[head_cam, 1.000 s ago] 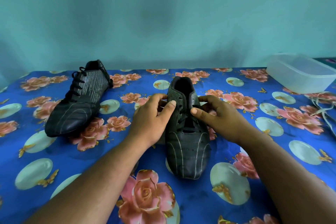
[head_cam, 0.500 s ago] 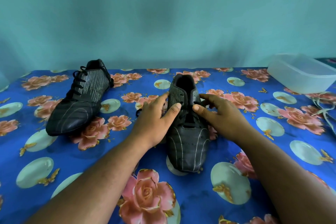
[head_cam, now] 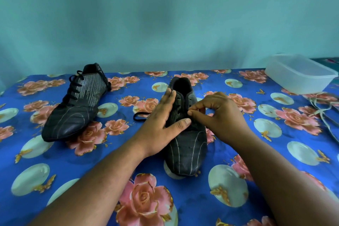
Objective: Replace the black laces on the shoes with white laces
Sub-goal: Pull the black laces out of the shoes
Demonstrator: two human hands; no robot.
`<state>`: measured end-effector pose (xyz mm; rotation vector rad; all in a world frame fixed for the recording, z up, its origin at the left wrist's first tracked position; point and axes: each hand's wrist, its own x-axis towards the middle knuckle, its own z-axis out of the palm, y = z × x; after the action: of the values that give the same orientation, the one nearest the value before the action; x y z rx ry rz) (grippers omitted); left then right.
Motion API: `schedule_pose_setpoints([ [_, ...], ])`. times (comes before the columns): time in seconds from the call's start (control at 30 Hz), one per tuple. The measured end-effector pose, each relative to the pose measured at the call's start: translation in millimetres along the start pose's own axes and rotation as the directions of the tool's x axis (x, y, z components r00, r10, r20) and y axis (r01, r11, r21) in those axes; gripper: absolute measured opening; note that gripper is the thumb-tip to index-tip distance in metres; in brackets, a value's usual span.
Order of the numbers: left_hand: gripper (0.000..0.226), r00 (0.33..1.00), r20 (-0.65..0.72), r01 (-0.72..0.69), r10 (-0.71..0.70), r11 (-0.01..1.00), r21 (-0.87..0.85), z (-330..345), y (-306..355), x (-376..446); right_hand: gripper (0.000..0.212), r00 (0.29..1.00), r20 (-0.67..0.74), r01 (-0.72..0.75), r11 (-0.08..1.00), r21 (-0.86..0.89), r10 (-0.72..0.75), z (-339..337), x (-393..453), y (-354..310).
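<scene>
left hand (head_cam: 161, 121) flat on shoe (head_cam: 185, 134), right hand (head_cam: 218, 115) pinching black lace (head_cam: 189, 113)

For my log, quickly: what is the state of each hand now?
Left hand: open, straight fingers pressing on the near shoe.
Right hand: pinching the black lace of that shoe.

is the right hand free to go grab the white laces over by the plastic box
Probably not yet. The right hand is pinching the black lace on the near shoe. The cloth between it and the white laces is bare, so once it lets go the way looks open.
</scene>
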<state>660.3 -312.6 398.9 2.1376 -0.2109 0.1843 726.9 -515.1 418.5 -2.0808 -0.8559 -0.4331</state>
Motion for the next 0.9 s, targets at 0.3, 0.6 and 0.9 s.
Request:
schedule_pose_setpoints([
  [0.3, 0.095, 1.0, 0.008, 0.009, -0.009, 1.0, -0.008, -0.5, 1.5, 0.5, 0.015, 0.946, 0.235, -0.296, 0.894, 0.336, 0.225, -4.9, -0.9, -7.1],
  [0.6, 0.091, 1.0, 0.01, 0.002, -0.002, 1.0, -0.024, -0.9, 0.1, 0.7, 0.006, 0.996, 0.058, -0.069, 0.985, 0.157, 0.061, -8.0, 0.6, -11.9],
  [0.9, 0.089, 1.0, 0.019, 0.001, -0.002, 1.0, 0.006, -1.7, 0.7, 0.3, 0.02, 0.934, 0.26, -0.334, 0.851, 0.405, 0.243, -6.9, -0.7, -14.4],
])
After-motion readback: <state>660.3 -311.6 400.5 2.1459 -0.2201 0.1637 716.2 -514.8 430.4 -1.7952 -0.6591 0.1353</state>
